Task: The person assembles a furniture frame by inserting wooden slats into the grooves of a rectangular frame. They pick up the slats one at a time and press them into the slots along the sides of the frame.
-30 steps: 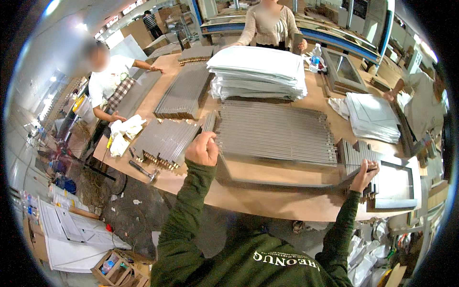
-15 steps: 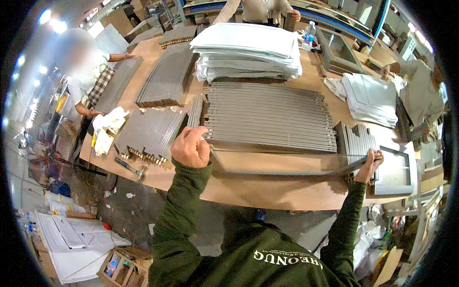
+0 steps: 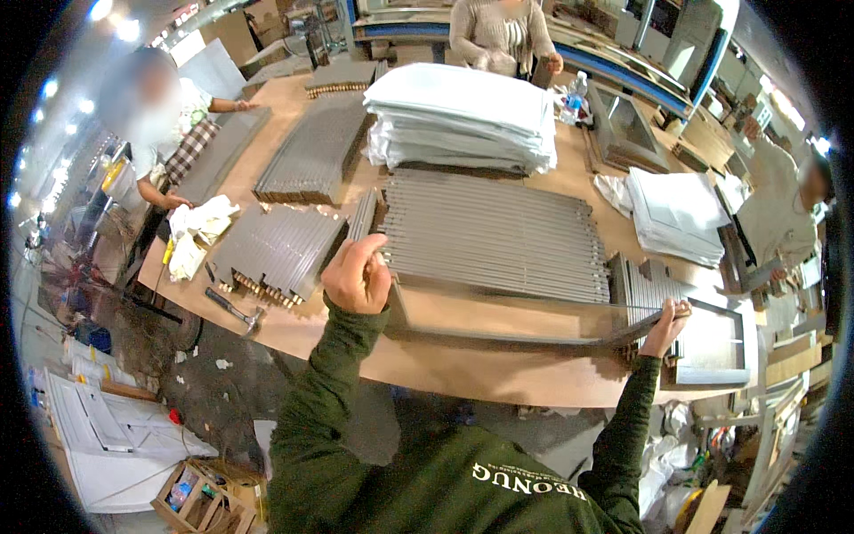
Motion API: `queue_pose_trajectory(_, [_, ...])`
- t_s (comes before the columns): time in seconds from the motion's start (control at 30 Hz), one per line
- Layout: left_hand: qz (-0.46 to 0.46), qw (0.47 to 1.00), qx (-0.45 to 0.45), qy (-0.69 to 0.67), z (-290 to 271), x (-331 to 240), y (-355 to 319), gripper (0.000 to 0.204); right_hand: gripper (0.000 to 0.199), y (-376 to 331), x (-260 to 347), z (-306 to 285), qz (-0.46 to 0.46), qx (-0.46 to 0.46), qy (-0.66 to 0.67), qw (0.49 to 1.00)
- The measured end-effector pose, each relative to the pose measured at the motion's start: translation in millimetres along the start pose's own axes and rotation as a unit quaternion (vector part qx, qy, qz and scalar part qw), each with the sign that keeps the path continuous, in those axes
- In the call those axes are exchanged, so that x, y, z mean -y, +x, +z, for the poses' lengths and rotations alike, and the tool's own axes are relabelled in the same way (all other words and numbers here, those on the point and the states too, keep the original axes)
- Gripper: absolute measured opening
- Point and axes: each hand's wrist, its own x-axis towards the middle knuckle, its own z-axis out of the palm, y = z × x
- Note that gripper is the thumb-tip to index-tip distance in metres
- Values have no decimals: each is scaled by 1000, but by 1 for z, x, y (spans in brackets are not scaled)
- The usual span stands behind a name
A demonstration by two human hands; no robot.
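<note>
Frame (image 3: 507, 339): was grey, long, slim-railed, open-centred | left hand (image 3: 358, 274): gripped its left end | right hand (image 3: 665, 327): gripped its right end, well apart

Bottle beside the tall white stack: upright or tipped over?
Upright: the clear bottle stands on the table, narrower end up.

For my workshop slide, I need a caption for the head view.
Left hand and right hand hold a grey frame near a row of grey bars.
</note>
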Motion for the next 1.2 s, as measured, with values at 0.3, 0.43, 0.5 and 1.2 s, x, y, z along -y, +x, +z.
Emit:
queue_pose_trajectory(0.3, [-162,968,-89,-169,10,5,-17,28,38,-1,-6,2,-3,9,91,996])
queue_pose_trajectory(0.43, [-120,974,-88,-168,14,12,-12,23,40,3,-7,4,10,25,81,996])
queue_pose_trajectory(0.5, [-108,979,-112,-132,17,15,-15,23,40,0,-4,7,0,14,73,997])
queue_pose_trajectory(1.2, [-181,958,-152,-160,8,23,-17,17,39,0,2,14,-14,8,25,1000])
